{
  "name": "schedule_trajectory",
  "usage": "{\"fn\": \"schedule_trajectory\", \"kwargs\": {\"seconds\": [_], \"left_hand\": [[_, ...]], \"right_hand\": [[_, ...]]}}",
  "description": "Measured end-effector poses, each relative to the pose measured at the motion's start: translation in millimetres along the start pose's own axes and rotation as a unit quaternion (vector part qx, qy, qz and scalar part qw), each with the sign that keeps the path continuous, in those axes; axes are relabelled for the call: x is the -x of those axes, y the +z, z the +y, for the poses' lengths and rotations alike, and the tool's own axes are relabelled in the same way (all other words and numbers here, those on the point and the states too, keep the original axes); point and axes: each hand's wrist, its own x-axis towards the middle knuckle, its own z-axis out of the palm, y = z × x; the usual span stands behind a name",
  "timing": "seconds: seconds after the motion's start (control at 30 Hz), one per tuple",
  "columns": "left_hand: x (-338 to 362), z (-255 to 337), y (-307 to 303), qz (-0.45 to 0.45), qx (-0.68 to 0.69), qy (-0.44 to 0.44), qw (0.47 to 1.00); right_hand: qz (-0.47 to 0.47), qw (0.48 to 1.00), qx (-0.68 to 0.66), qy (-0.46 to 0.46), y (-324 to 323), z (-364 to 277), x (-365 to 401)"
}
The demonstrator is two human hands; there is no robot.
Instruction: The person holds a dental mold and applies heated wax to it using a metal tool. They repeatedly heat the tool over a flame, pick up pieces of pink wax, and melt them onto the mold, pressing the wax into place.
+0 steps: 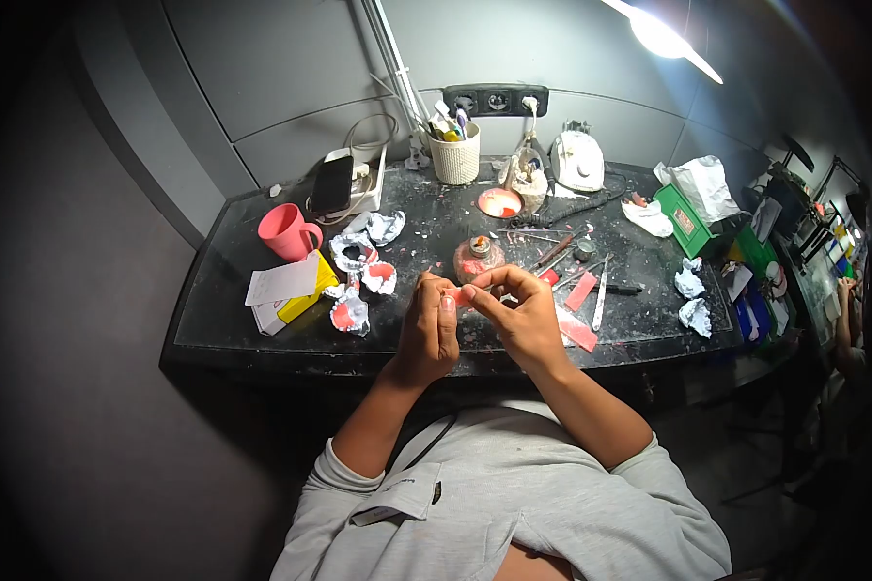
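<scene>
Workstation: black surface (262,228) against a grey panelled wall (300,58). Lighting: bright white lamp (659,34) overhead. Wall fitting: black socket strip (497,101). Floor (77,426): grey, left side.

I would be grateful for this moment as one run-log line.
left hand: on pink piece | right hand: fingertips on same piece | beyond hands: glass burner | left side: pink mug

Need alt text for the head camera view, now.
Two bare hands, left and right, pinch a small pink piece over a cluttered black workbench. White plaster-like casts and a pink mug sit left; metal tools and pink strips right.
</scene>
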Motion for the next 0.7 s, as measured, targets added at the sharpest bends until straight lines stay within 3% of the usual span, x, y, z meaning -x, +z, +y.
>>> {"fn": "schedule_trajectory", "kwargs": {"seconds": [0.27, 0.33, 0.47, 0.53, 0.7], "left_hand": [[3.2, 0.4, -1.2, -0.003, 0.068, -0.035, 0.997], [3.7, 2.4, -1.6, -0.007, 0.059, -0.043, 0.997], [1.6, 2.4, -2.3, -0.006, 0.049, -0.038, 0.998], [2.8, -0.7, -0.5, -0.005, 0.051, -0.036, 0.998], [-0.8, 3.8, -2.3, -0.015, 0.037, -0.028, 0.999]], "right_hand": [[-0.003, 1.0, 0.022, -0.019, 4.0, -7.9, 4.9], [-0.014, 0.999, 0.017, 0.031, 1.1, -7.9, 5.1], [-0.019, 0.999, 0.024, 0.035, -0.7, -12.9, 7.4], [-0.02, 0.981, 0.167, -0.096, -1.4, -16.2, 8.9], [-0.019, 0.975, 0.164, -0.148, -4.9, -1.8, 8.5]]}}
